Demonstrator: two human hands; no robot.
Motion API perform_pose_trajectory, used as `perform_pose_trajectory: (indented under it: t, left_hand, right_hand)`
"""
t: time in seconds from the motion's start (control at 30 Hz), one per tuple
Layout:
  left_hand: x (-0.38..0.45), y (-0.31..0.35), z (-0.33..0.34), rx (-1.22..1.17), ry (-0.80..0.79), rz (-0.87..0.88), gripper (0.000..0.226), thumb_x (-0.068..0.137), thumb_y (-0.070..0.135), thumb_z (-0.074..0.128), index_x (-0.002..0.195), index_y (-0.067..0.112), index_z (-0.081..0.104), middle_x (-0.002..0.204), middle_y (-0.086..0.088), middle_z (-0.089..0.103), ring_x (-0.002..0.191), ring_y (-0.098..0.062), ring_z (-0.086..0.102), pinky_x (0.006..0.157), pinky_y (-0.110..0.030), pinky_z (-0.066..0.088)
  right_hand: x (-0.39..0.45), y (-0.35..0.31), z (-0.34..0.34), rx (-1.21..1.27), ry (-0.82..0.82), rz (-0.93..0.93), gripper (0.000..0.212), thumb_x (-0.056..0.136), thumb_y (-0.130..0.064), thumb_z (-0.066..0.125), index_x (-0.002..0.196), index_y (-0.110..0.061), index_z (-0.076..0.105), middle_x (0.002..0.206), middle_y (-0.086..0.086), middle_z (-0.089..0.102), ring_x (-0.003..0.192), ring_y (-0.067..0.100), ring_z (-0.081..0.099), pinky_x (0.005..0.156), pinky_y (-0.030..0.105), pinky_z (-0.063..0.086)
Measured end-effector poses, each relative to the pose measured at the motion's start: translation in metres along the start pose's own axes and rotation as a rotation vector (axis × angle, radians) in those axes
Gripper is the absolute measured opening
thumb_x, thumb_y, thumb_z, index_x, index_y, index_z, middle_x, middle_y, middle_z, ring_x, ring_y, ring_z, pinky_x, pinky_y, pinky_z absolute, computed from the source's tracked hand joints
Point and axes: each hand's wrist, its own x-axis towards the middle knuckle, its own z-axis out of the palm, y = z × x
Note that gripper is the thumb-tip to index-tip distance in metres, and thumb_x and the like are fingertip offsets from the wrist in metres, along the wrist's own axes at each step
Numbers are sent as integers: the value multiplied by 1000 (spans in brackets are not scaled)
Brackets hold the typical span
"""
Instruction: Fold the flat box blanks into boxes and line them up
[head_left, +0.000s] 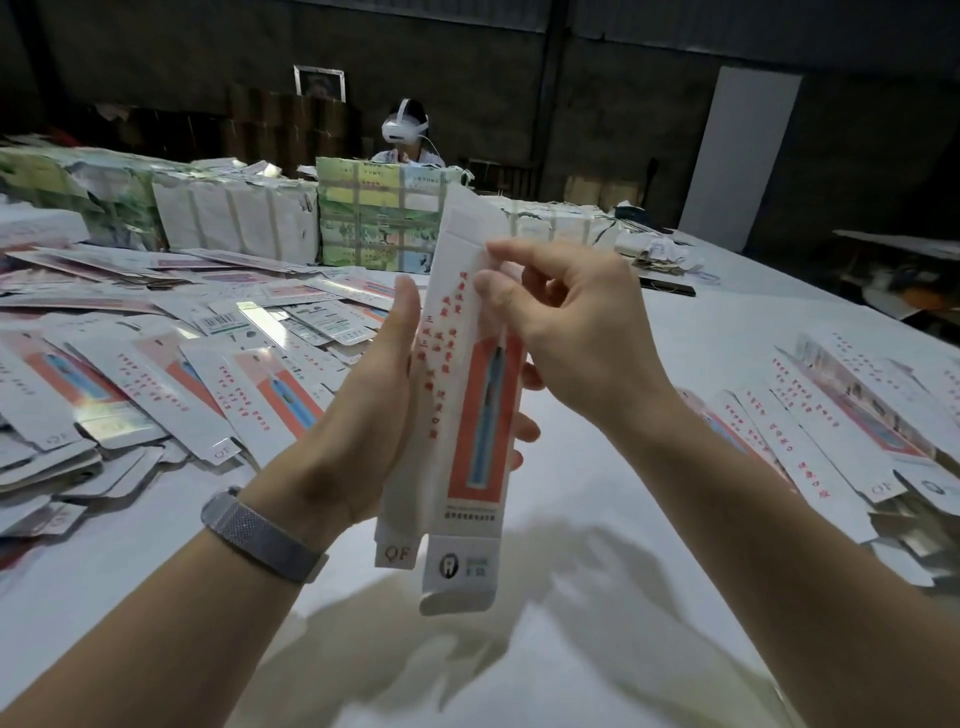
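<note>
A long white box (457, 395) with an orange panel and red writing stands nearly upright in mid-air above the white table (623, 519). My left hand (363, 415) holds its lower half, thumb on the near left side and fingers wrapped behind. My right hand (561, 332) pinches the box's upper right edge with curled fingers. The top flap points up and away, and the two bottom flaps hang open.
A big heap of flat blanks (156, 374) covers the table's left side. Folded boxes (841, 410) lie in a row at the right. Wrapped bundles (379, 218) stand at the back, with a person in a white headset (408, 130) behind them.
</note>
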Motion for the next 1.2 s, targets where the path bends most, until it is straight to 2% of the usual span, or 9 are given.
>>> perform_pose_trajectory:
  t: [0.2,0.37,0.47,0.57,0.63,0.8,0.9,1.07,1.2]
  left_hand:
    - [3,-7,5,-12,-58,5,68,98,61,21,116,14,67,99,-12,76,75,-30,73,63,-35,61]
    - [8,-16,9,-19,-23,-73,66,97,68,29,121,15,61,89,-6,71,69,-22,64,62,-34,59]
    - [10,-17,10,39,-56,-34,75,82,73,54,136,21,47,88,-1,70,67,-17,64,64,-29,57]
    - [14,-20,11,183,27,39,82,66,44,79,137,32,40,104,-3,67,77,-15,72,65,-24,58]
    - [14,-19,10,190,88,100,77,65,30,77,133,38,44,111,-4,64,90,-14,71,69,-21,58]
    - [8,-14,8,-86,97,158,44,74,26,63,116,13,60,86,-6,72,71,-15,68,62,-26,59]
    - [12,-15,7,-189,165,193,63,78,27,65,136,19,40,92,-7,73,74,-22,72,62,-33,61]
    - [18,-25,11,-51,241,365,58,86,24,55,132,43,26,92,10,75,77,-19,75,64,-28,59]
    - [20,-27,9,108,226,474,67,86,24,53,143,44,21,108,14,68,93,-19,74,69,-29,60]
  right_hand:
    - [2,2,-2,183,62,82,14,94,-26,67,90,-14,74,80,-1,71,75,10,69,59,25,56]
    - [10,-2,-14,227,-11,206,23,96,-20,63,75,-13,69,56,-18,62,56,-10,56,49,8,40]
    - [11,-6,-17,254,-8,167,21,95,-19,64,78,-9,69,61,-14,64,58,-7,59,51,7,41]
    - [5,-10,-12,282,1,96,17,94,-20,65,78,-14,66,67,-12,66,63,-4,63,54,9,44]
    - [3,-9,-9,340,30,80,11,93,-23,67,84,-16,64,67,-9,61,62,-2,61,54,9,44]
    - [-3,0,10,464,-67,187,18,99,-29,56,118,-29,57,100,4,61,79,3,65,65,21,53]
    - [-11,1,21,636,-95,148,35,100,-22,51,131,-38,48,108,15,63,96,25,71,82,41,61]
    - [-18,2,30,671,-77,202,50,102,-31,49,148,-40,31,110,8,63,96,22,72,81,40,61]
    - [-17,3,29,676,-139,194,30,103,-26,48,131,-36,46,111,6,66,98,22,71,81,38,60]
